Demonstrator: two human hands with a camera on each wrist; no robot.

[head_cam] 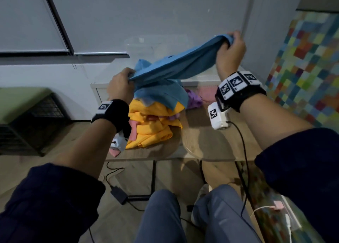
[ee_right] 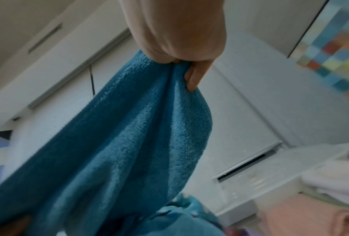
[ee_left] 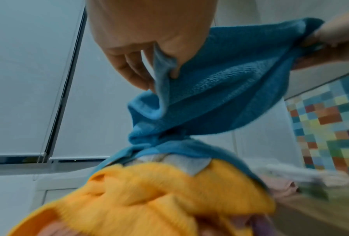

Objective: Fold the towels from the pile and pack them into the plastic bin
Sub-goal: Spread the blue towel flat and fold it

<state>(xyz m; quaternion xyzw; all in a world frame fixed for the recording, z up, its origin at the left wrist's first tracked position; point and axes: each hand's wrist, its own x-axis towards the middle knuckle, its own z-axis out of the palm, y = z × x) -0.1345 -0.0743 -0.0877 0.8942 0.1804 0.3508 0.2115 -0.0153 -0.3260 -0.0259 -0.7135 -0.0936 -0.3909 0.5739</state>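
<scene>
A blue towel (head_cam: 176, 64) stretches in the air between both hands above the pile. My left hand (head_cam: 122, 83) pinches its lower left end, and the left wrist view shows the fingers (ee_left: 133, 70) curled round a fold of the blue towel (ee_left: 220, 89). My right hand (head_cam: 230, 48) grips the raised right end; there the blue towel (ee_right: 118, 143) hangs bunched from my fist (ee_right: 179, 47). The rest of it droops onto the pile of yellow towels (head_cam: 152, 125). The clear plastic bin (head_cam: 145, 46) stands behind the pile by the wall.
Purple (head_cam: 194, 99) and pink (head_cam: 209, 94) towels lie beside the yellow ones on the wooden table (head_cam: 205, 141). A dark wire crate (head_cam: 33, 125) stands on the floor at the left. A multicoloured checkered panel (head_cam: 308, 73) rises on the right. Cables run under the table.
</scene>
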